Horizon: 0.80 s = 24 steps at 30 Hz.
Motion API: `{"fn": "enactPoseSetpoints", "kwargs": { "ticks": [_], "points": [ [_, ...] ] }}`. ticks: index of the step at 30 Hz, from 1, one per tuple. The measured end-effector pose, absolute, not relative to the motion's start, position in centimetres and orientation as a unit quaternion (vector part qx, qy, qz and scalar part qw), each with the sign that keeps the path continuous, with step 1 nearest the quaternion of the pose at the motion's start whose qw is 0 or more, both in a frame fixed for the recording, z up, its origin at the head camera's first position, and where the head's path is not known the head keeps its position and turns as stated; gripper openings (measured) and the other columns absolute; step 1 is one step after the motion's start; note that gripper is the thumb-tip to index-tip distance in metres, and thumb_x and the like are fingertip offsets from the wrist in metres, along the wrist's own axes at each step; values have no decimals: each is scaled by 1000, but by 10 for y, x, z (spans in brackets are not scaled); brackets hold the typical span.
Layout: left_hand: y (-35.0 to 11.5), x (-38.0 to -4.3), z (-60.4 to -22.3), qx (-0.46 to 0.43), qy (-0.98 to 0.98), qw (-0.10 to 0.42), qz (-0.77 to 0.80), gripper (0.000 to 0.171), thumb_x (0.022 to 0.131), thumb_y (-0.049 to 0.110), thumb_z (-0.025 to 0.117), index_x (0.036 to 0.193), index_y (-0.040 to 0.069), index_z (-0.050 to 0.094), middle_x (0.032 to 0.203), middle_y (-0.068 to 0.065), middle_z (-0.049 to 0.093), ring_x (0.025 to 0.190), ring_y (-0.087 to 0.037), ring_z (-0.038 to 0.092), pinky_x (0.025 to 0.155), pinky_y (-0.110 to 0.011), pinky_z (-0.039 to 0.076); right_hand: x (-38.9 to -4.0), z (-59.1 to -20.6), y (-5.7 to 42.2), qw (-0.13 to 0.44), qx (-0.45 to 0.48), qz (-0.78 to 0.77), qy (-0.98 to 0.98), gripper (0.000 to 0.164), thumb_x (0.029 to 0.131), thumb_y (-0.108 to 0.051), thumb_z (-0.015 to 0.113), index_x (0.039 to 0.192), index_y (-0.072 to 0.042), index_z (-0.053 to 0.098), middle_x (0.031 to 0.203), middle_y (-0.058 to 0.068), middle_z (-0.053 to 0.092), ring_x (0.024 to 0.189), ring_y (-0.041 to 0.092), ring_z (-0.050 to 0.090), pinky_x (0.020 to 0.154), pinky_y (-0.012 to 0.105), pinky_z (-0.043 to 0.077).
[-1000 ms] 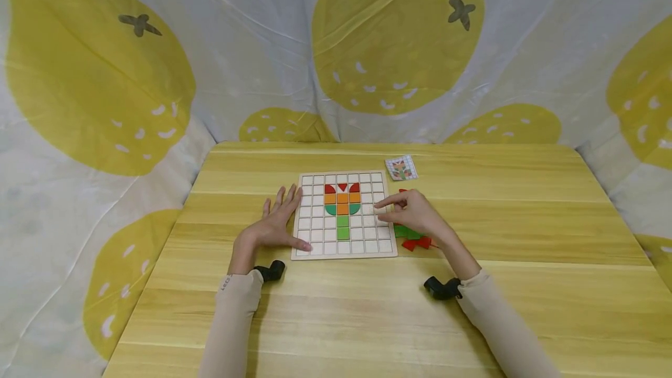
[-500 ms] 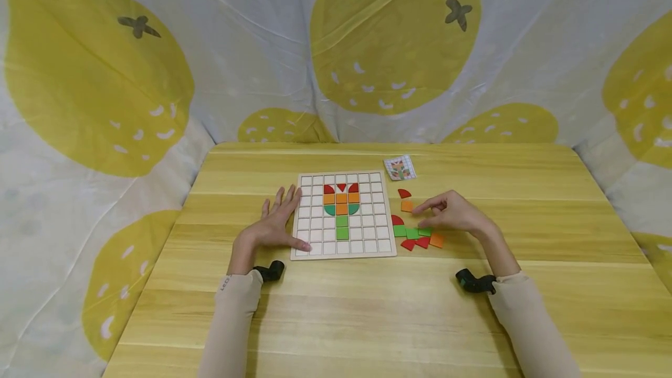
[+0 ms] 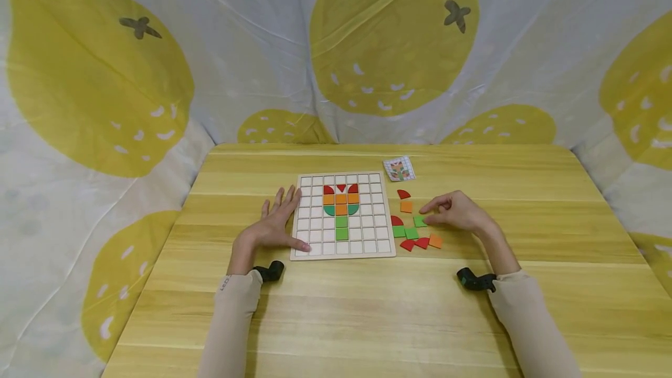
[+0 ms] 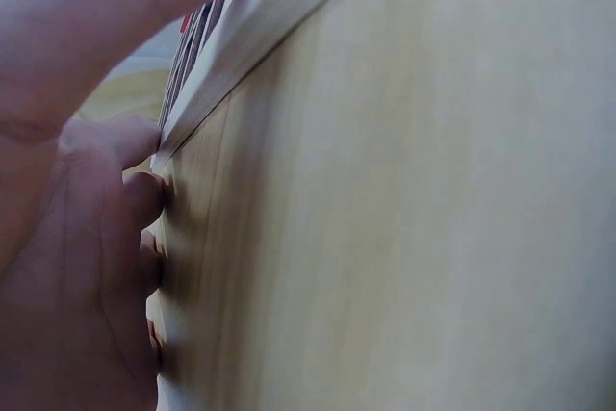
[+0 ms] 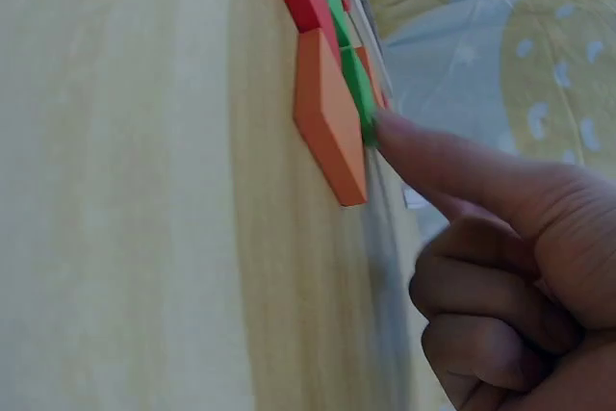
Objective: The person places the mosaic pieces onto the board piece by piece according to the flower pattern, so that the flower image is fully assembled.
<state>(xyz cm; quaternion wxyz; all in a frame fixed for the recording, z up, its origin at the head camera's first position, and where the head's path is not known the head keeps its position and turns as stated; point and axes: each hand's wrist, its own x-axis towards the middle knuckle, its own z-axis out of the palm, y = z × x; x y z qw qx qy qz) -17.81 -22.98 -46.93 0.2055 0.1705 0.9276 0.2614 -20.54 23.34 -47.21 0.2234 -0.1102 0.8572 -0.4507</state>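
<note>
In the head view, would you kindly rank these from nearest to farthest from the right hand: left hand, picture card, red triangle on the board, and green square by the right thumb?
1. Green square, touching the right hand.
2. Picture card, beyond the board, upper right.
3. Red triangle, upper middle of the board.
4. Left hand, at the board's left edge.

Soft, fairly even light on my counter point(image 3: 362, 331), with a pale sheen at the near middle. Far cloth point(image 3: 252, 45) greyer, faint glints along its creases. Weak, blurred shadows along the inner sides of my sleeves point(image 3: 228, 319). Lemon prints point(image 3: 643, 86) look stretched toward the left and right edges. Left wrist view: dim, bluish, counter grain smeared, dark shadow bands beside my left hand point(image 4: 67, 257). Right wrist view: dim too, grain soft, orange tile point(image 5: 327, 122) sharper.
</note>
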Motion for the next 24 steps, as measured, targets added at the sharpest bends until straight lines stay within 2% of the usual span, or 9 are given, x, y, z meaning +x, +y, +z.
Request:
{"fn": "enactPoseSetpoints", "kwargs": {
  "ticks": [4,12,24],
  "points": [
    [-229,-178,-469,169,928,206,261,140,74,50,91,167,8,-3,174,-15,-16,159,-40,-22,124,-67,-17,-206,-474,235,197,-85,-453,865,31,89,-20,82,114,-2,77,61,-6,31,58,8,28,55,25,26],
    [-229,-178,-470,168,927,206,264,140,73,50,92,167,8,-3,174,-15,-15,160,-39,-22,124,-66,-17,-209,-476,237,214,-102,-460,856,35,86,-12,84,117,2,75,61,-5,29,57,8,28,55,26,25],
    [-229,-178,-469,168,927,209,264,141,73,50,92,167,8,-5,174,-14,-16,159,-39,-24,124,-66,-17,-210,-479,233,201,-114,-455,860,36,84,-11,86,114,4,73,61,-6,30,57,7,29,58,24,31]
  ]
}}
